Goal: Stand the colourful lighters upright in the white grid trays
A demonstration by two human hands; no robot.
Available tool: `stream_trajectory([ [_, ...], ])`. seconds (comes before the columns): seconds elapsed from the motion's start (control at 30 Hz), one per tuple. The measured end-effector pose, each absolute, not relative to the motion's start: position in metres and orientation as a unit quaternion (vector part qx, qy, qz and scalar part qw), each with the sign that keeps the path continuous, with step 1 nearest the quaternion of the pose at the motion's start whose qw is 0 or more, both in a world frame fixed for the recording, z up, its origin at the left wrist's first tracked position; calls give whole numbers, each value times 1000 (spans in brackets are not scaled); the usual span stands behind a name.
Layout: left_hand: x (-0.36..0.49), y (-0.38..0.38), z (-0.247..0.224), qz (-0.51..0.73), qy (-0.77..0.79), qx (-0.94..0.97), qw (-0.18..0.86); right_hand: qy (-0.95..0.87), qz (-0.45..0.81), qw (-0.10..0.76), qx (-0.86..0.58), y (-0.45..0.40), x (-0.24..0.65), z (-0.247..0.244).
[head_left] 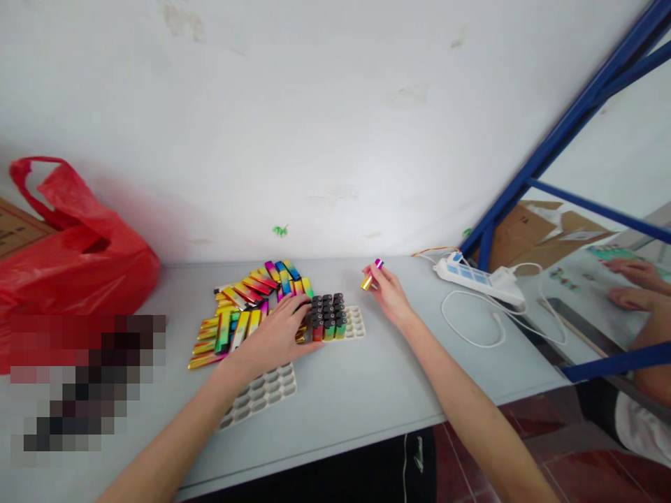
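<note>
My right hand (386,293) pinches a yellow and purple shiny lighter (367,281) above the grey table, right of a white slotted tray (356,323). Several black-topped lighters (328,307) stand upright in that tray's left part. My left hand (283,327) lies at the tray's left edge, its fingers curved over the lighters there; whether it grips any of them is hidden. Left of it is a loose pile of colourful metallic lighters (251,288). A second white tray (262,392) with empty slots lies partly under my left forearm.
A red plastic bag (89,244) sits at the left. To the right are a white power strip (479,281) with cables, a blue metal frame (524,164) and a cardboard box (524,234). Another person's hands (637,286) show at the far right.
</note>
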State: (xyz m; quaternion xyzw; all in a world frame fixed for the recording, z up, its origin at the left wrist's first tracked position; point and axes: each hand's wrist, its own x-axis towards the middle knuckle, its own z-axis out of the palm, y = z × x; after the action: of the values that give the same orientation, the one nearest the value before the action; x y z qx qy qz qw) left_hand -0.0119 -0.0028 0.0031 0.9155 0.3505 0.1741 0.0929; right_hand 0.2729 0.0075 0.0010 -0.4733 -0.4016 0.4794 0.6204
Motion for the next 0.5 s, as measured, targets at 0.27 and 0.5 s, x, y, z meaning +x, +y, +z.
stream_trajectory([
  [0.27,-16,2,8,159,344,917,129,-437,570,535,-446,-8,260,9],
  [0.5,-25,7,11,141,308,930,146,-402,550,533,-502,-10,251,5],
])
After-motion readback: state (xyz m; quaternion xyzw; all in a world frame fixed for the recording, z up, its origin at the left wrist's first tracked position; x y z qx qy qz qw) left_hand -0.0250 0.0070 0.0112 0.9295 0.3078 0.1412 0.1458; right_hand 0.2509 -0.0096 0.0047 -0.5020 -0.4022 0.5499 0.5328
